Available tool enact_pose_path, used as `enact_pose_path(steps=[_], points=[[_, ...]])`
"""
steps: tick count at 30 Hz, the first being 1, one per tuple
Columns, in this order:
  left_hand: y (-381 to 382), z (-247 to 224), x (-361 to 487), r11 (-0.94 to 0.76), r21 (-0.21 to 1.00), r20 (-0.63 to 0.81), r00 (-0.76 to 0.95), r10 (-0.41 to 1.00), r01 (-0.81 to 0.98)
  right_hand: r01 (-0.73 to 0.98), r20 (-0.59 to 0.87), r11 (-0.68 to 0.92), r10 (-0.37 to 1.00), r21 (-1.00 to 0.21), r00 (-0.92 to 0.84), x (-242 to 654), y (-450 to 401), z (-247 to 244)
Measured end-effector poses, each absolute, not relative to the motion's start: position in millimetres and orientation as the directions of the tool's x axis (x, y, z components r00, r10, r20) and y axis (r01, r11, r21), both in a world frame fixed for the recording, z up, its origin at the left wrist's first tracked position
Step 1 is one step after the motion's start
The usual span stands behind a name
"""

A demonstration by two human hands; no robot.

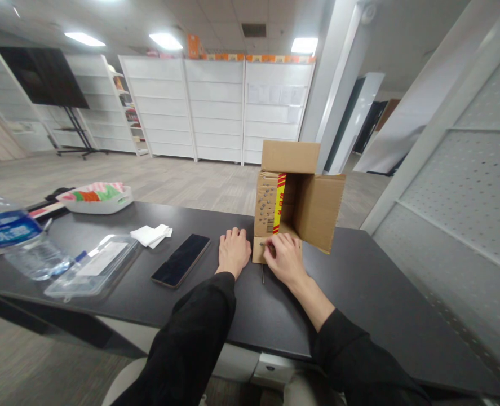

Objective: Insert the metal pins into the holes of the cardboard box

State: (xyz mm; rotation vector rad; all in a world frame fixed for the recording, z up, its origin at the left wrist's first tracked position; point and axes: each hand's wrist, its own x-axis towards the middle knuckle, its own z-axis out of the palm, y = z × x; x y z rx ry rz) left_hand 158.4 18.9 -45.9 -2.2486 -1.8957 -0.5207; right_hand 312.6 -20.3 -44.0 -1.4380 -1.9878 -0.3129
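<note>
A cardboard box [292, 197] lies on its side on the dark table, its opening toward me and its flaps spread. Small dark grey bits dot its left flap [265, 197], beside a yellow and red tape strip [279, 202]. Over the bottom flap [258, 254] my right hand [284, 256] is closed in a pinch; whatever is between its fingertips is too small to make out. Below that flap a thin metal rod [263, 274] shows on the tabletop. My left hand [234, 251] rests palm down on the table left of the box, fingers forward, apparently holding nothing.
Left on the table [351, 270] are a phone [181, 260], white tissues [151, 235], a clear plastic case [95, 268], a water bottle [21, 237] and a white basket [100, 203] with colourful packets. A perforated partition [456, 186] borders the right side.
</note>
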Motion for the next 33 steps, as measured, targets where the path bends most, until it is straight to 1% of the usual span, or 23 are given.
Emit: enact_pose_path(steps=[14,20,27,33], points=[[18.2,-44.9,158.7,-0.177,0.091,0.355,0.134,0.925,0.98,0.907,0.609,0.373,0.771,-0.197,-0.185,312.3,-22.7,-41.8],[18.9,-45.3,158.8,-0.186,0.098,0.361,0.139,0.922,0.978,0.912,0.597,0.364,0.78,-0.187,-0.189,312.8,-22.0,-42.4],[19.4,-47.5,158.7,-0.192,0.093,0.389,0.141,0.91,0.977,0.917,0.617,0.364,0.763,-0.165,-0.192,313.7,-20.8,-44.1],[18.2,-45.6,159.1,-0.184,0.11,0.37,0.132,0.92,0.977,0.916,0.628,0.366,0.756,-0.167,-0.187,313.5,-21.0,-43.8]])
